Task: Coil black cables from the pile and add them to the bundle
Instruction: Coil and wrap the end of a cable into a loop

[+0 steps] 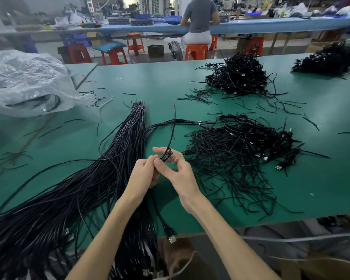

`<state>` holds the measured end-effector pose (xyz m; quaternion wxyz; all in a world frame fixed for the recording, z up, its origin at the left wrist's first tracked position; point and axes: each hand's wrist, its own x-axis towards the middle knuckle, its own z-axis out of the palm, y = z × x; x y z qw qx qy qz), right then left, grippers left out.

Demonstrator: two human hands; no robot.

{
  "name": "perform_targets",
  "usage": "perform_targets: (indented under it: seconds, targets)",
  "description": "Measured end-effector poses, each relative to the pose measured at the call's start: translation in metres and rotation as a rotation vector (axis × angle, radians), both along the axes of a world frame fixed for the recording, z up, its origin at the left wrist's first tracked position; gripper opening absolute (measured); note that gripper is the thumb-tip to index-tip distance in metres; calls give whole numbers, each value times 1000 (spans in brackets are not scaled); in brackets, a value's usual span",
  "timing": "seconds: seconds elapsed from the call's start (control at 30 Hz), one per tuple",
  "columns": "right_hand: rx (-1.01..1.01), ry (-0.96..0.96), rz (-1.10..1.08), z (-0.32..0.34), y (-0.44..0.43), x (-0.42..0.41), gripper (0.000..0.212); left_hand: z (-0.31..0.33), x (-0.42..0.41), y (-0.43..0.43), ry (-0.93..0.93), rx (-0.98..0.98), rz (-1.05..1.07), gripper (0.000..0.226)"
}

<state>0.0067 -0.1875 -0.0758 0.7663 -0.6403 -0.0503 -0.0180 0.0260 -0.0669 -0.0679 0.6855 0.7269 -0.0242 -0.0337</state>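
Note:
My left hand [144, 172] and my right hand [177, 170] meet over the green table [170, 81], both pinching a small coil of black cable [167, 154]. The coil's free end [173, 122] rises upward and ends in a red tip. A USB plug [171, 238] hangs below my hands at the table's front edge. Left of my hands lies a long bundle of straight black cables [101, 168], tied with a white band near its far end. To the right sits a loose pile of coiled cables [240, 146] with USB plugs.
Two more black cable heaps [238, 75] [329, 59] sit at the far right. A crumpled clear plastic bag [24, 81] lies at the far left. Short black cable offcuts [202, 96] are scattered about. A seated person [199, 21] works at the bench behind, among red stools [196, 51].

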Motion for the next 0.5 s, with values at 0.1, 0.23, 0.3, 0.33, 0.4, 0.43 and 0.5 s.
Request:
perform_targets:
  seconds: [0.1,0.23,0.3,0.33,0.4,0.43,0.5]
  targets:
    - [5,22,0,-3,0,2,25,2,-1,-1,5,-20,23,59]
    - [-40,59,-10,-7,0,3,34,3,-2,-1,-17,-15,68,55]
    - [-36,49,-23,-8,0,3,31,2,-2,-1,-22,-4,82,49]
    - [-41,43,-36,-8,0,3,30,1,-1,-1,-20,1,90,48]
    - [-78,25,-69,-9,2,2,31,0,0,-1,-16,15,103,52]
    - [-104,11,-92,-9,3,1,30,-1,1,0,-17,24,113,55]
    - [-146,-31,-137,-10,4,0,21,-2,2,1,-24,39,133,59]
